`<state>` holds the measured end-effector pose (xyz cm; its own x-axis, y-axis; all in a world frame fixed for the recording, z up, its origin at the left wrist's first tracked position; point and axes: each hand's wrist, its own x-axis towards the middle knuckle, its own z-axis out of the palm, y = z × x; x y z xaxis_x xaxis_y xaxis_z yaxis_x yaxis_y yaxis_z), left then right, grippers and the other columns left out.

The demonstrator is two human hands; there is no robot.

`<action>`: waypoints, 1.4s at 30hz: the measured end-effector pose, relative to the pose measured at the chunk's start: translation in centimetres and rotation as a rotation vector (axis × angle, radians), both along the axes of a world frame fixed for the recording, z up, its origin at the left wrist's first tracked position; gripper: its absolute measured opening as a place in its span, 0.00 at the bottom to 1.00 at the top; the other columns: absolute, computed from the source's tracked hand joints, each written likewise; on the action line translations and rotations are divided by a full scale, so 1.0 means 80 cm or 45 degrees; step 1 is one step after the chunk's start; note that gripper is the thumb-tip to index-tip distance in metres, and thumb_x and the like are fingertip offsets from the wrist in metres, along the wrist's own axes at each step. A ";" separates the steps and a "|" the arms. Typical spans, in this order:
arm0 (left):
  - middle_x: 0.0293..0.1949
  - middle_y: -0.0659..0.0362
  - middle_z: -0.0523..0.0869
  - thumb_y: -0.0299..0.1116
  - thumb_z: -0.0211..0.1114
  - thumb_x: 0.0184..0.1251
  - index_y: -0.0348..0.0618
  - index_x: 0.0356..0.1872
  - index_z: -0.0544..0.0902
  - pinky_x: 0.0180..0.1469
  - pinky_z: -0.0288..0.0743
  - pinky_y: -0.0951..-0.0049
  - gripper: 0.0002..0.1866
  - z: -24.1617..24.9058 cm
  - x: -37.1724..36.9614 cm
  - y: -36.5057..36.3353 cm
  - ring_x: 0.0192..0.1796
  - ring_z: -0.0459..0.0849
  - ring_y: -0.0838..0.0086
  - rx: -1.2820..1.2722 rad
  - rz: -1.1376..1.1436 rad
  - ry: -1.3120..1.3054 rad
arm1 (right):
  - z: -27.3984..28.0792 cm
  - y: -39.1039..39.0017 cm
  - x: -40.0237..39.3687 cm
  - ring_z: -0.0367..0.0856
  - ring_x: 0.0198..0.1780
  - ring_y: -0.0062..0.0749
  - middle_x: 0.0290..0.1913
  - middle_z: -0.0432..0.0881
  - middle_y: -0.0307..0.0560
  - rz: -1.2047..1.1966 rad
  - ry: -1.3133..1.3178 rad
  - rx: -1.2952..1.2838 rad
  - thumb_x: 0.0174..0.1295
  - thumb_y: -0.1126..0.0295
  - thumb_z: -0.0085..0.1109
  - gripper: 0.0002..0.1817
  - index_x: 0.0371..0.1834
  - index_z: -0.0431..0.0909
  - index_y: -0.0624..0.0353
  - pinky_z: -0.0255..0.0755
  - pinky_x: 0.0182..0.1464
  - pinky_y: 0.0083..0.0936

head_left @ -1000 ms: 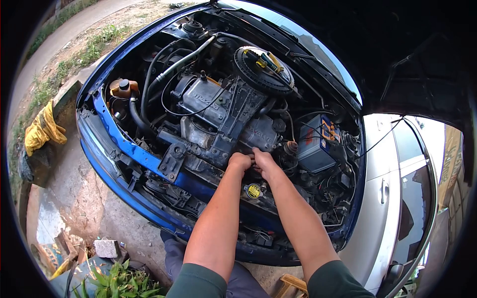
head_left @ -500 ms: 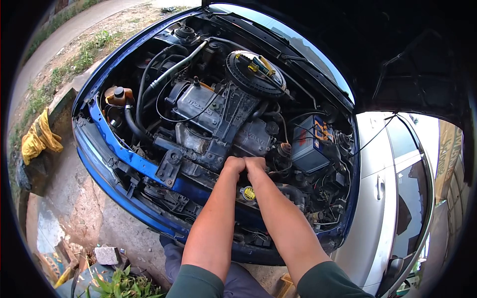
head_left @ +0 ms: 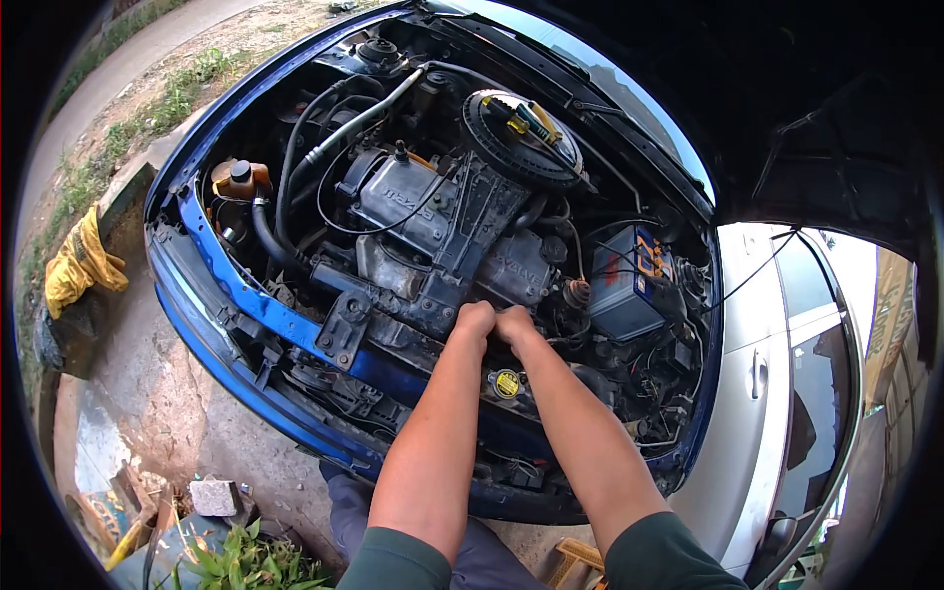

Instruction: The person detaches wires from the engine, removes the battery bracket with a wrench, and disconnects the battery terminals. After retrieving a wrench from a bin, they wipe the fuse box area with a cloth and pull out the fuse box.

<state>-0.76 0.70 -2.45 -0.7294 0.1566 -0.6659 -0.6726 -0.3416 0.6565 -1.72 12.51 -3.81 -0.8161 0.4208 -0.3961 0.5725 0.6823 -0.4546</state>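
Both arms reach into the engine bay of a blue car. My left hand (head_left: 476, 319) is closed, its fingers curled out of sight at the front edge of the engine (head_left: 413, 204). Close on its right, with a small gap between, my right hand (head_left: 513, 324) is closed too. Whatever they grip is hidden behind the knuckles. Below them sits the radiator cap (head_left: 506, 383) with a yellow label. The car battery (head_left: 626, 287) lies to the right of my hands. On the round air filter housing (head_left: 492, 162) rest several hand tools (head_left: 534, 123) with yellow and green handles.
An orange-brown reservoir (head_left: 240, 182) with a black cap stands at the left of the bay. The raised hood (head_left: 816, 128) hangs over the right side. A silver car (head_left: 742, 393) is parked close by. A yellow cloth (head_left: 83, 264) lies at far left.
My two hands, pressed together before, now have a small gap between them. The engine bay has shifted slightly right in the view. Both hands stay closed.
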 end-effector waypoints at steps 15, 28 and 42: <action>0.70 0.28 0.80 0.50 0.49 0.81 0.20 0.65 0.82 0.77 0.69 0.54 0.36 0.020 -0.006 -0.001 0.76 0.79 0.42 -0.651 -0.367 0.174 | -0.055 -0.007 -0.026 0.89 0.45 0.37 0.48 0.90 0.56 -0.609 0.244 -0.507 0.59 0.71 0.79 0.19 0.48 0.86 0.73 0.82 0.44 0.41; 0.65 0.33 0.86 0.38 0.59 0.74 0.24 0.61 0.86 0.70 0.77 0.55 0.26 0.015 -0.021 0.009 0.71 0.85 0.49 -0.465 -0.257 0.016 | -0.059 -0.004 -0.014 0.93 0.53 0.42 0.53 0.93 0.63 -0.565 0.342 -0.477 0.59 0.63 0.80 0.24 0.48 0.90 0.75 0.85 0.52 0.41; 0.64 0.33 0.87 0.36 0.58 0.75 0.22 0.60 0.85 0.70 0.75 0.54 0.25 -0.034 -0.033 0.029 0.69 0.85 0.46 -0.354 -0.115 0.009 | -0.047 -0.015 -0.017 0.91 0.50 0.44 0.53 0.91 0.60 -0.648 0.340 -0.427 0.58 0.71 0.78 0.18 0.49 0.88 0.70 0.85 0.49 0.41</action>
